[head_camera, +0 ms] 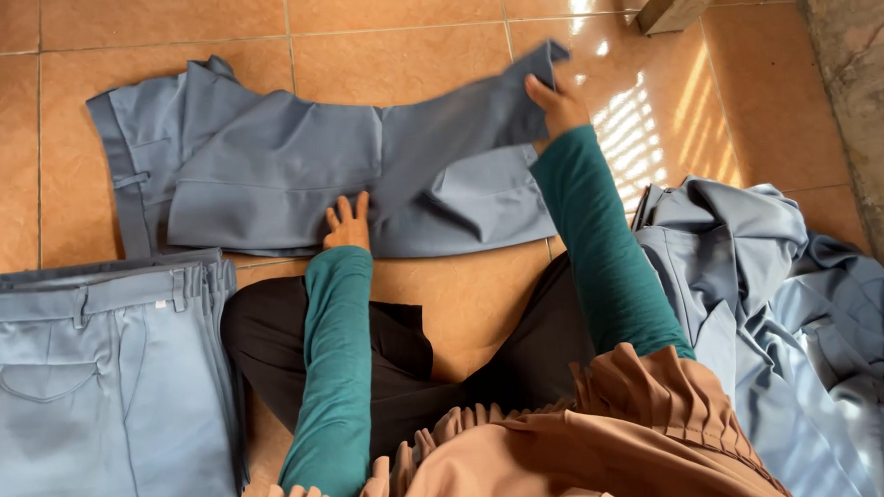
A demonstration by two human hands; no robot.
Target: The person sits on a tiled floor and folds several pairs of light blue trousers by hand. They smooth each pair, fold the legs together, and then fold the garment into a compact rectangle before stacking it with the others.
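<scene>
Grey-blue cotton trousers (292,170), half folded, spread across the orange tiled floor (406,64) in front of the seated person, waistband and belt loops to the left, legs doubled over toward the right. Left hand (348,222), in a teal sleeve, pressed flat on the lower edge of the cloth near the middle, fingers spread and straight, clasping nothing, only pinning the fabric down. Right hand (557,105), also teal-sleeved, raised at the far right end of the trousers, its grip closed around the hem of one leg, that end lifted off the tiles and blurred. Below the left arm, to the left, a neat stack of folded light grey-blue trousers (94,388), back pocket up, waistbands at the top edge, lying just beside the person's black-clad knee (269,343). To the right, a loose heap of rumpled grey-blue garments (786,295), unfolded, touching the person's right side. At the bottom, pleated tan fabric (585,430) over the lap. Far up right, the corner of a pale wooden piece (678,0) on the tiles, beside a rough grey concrete strip (862,87) along the right edge. Bars of sunlight across the tiles near the right hand.
</scene>
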